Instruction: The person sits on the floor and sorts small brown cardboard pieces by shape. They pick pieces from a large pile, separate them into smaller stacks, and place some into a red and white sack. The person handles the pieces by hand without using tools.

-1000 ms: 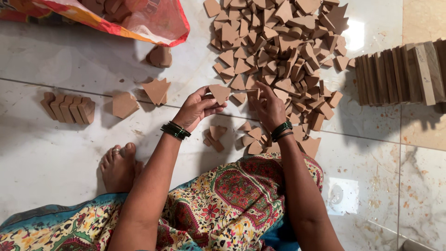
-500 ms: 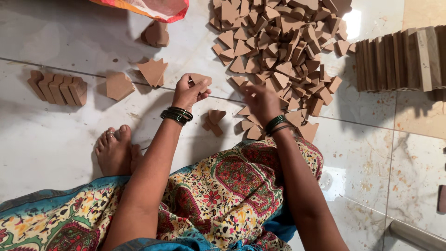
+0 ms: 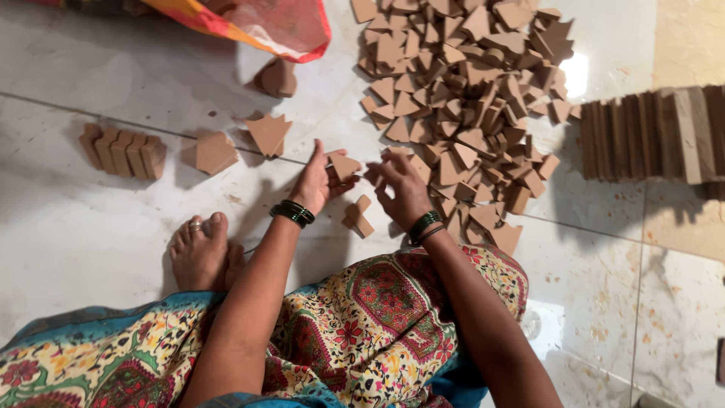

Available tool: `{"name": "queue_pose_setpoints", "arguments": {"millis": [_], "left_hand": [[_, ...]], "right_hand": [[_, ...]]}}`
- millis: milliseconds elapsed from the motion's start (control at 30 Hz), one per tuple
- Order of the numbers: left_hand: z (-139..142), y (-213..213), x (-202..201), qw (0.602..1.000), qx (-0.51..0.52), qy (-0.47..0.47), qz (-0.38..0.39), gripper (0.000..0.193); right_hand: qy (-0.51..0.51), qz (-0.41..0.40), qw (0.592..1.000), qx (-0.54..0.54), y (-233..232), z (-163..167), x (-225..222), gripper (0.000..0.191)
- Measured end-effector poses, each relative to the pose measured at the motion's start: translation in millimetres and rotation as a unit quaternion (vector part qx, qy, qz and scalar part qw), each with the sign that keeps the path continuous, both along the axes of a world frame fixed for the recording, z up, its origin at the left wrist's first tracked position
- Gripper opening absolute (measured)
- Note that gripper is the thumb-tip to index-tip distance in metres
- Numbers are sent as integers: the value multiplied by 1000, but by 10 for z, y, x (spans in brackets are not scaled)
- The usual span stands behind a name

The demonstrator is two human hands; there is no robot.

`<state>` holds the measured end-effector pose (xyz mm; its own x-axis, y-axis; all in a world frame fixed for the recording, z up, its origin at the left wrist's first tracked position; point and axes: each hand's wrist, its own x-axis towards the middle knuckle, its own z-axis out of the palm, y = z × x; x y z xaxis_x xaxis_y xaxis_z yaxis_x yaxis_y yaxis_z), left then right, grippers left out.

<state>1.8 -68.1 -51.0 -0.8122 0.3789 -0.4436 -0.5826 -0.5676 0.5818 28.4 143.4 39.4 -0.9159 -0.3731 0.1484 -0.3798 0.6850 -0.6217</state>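
Note:
My left hand grips a small brown triangular wooden piece just above the white tiled floor. My right hand is right beside it, fingers curled at the near edge of a big heap of brown wooden pieces; whether it holds a piece is hidden. A couple of joined pieces lie on the floor between my wrists. Both wrists wear dark bangles.
To the left lie a row of stacked pieces, a single house-shaped piece and a star-like piece. A red-orange bag sits at the top, dark wooden slats at the right. My bare foot rests by my patterned lap.
My left hand, still holding a piece, has moved right toward the right hand. The right hand has shifted left off the heap's edge to meet it. The camera view has also shifted.

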Motion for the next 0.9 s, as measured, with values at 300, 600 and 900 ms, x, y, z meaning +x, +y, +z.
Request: {"name": "queue_pose_setpoints", "arguments": {"millis": [300,600,900], "left_hand": [[-26,-44,147,998,9,20,-57,66],[-191,106,149,988,4,155,-27,60],[57,23,127,986,157,51,-6,86]], "right_hand": [[-51,-20,998,-31,-60,-205,-440,49],[52,-127,988,66,512,-530,-818,36],[76,-99,980,157,216,-365,-663,19]]}}
